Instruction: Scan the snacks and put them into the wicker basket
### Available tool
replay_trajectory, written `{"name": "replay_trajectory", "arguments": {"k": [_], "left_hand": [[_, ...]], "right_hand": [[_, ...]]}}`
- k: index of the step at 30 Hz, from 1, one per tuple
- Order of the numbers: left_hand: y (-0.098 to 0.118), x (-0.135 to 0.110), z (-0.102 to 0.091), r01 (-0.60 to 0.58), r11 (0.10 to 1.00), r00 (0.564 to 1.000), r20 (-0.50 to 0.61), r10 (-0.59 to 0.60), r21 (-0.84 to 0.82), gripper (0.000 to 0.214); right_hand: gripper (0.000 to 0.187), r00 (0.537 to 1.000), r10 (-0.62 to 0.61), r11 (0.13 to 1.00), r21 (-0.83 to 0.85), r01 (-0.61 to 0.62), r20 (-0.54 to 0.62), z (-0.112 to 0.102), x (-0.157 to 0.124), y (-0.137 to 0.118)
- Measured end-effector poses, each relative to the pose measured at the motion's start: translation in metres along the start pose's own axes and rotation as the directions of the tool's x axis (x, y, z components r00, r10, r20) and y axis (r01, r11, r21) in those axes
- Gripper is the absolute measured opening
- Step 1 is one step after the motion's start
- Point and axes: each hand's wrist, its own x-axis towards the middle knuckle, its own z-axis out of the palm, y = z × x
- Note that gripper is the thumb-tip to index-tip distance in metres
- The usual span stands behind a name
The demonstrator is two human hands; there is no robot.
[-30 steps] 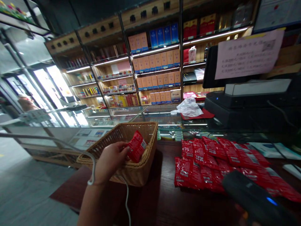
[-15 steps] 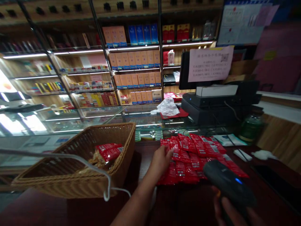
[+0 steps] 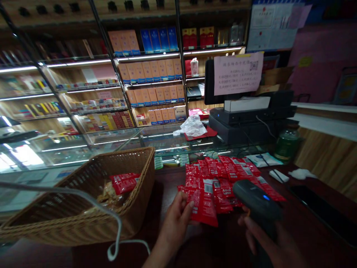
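Note:
My left hand (image 3: 176, 219) is shut on a red foil packet (image 3: 205, 203), holding it at the near edge of a heap of similar red packets (image 3: 223, 172). My right hand (image 3: 268, 241) grips a black handheld barcode scanner (image 3: 257, 198) with a small blue light, and the scanner's head is just above the heap's right side. To the left stands a woven wicker basket (image 3: 139, 201) holding a few red packets (image 3: 124, 182) and some crumpled clear wrapping (image 3: 107, 195).
A pale cable (image 3: 114, 250) loops across the basket's near side. Behind the dark wooden counter (image 3: 167, 175) runs a glass display case (image 3: 167, 143), with lit shelves of boxes beyond. A till with monitor (image 3: 234, 111), green jar (image 3: 287, 145), and a black slab (image 3: 318, 206) stand nearby.
My left hand has drawn one red packet off the heap toward me. The scanner has shifted slightly left and nearer the heap, and the view has moved a little.

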Motion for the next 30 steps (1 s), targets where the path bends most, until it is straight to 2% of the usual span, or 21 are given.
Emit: {"name": "replay_trajectory", "arguments": {"k": [3,8,12,15,18,20,23,27,30], "left_hand": [[-0.004,-0.020,-0.002,-0.024,0.994,0.998,0.047,0.030,-0.111,0.035],[-0.013,-0.030,-0.013,-0.077,0.997,0.994,0.083,0.076,0.013,0.033],[-0.011,-0.034,-0.018,-0.099,0.992,0.994,0.060,0.094,0.083,0.032],[-0.008,-0.035,-0.017,0.043,0.999,0.995,0.086,-0.040,-0.032,0.034],[-0.010,-0.035,-0.017,0.249,0.960,0.956,0.190,-0.224,-0.124,0.043],[-0.013,-0.035,-0.017,0.296,0.940,0.943,0.206,-0.261,-0.167,0.043],[-0.013,-0.035,-0.018,0.235,0.942,0.970,0.116,-0.212,-0.239,0.035],[-0.001,-0.031,-0.017,0.077,0.973,0.995,-0.045,-0.089,-0.216,0.033],[0.005,-0.024,-0.021,-0.030,0.980,0.969,-0.247,-0.019,-0.195,0.032]], "right_hand": [[0.051,0.998,-0.039,0.997,0.066,0.035,0.059,0.016,0.013,-0.010],[0.051,1.000,0.017,0.989,0.148,-0.016,-0.007,0.043,0.021,-0.024],[0.044,0.999,0.038,0.984,0.178,-0.030,-0.039,0.052,0.018,-0.028],[0.039,0.997,0.041,0.979,0.200,-0.029,-0.060,0.054,0.013,-0.032],[0.038,0.996,0.046,0.977,0.211,-0.028,-0.082,0.054,0.010,-0.036],[0.041,0.996,0.036,0.976,0.218,-0.017,-0.083,0.053,0.009,-0.037],[0.046,0.998,0.019,0.973,0.230,-0.004,-0.062,0.053,0.013,-0.041],[0.048,1.000,-0.022,0.973,0.231,0.023,-0.010,0.052,0.018,-0.052],[0.058,0.999,-0.046,0.978,0.205,0.044,0.002,0.046,0.013,-0.057]]}}
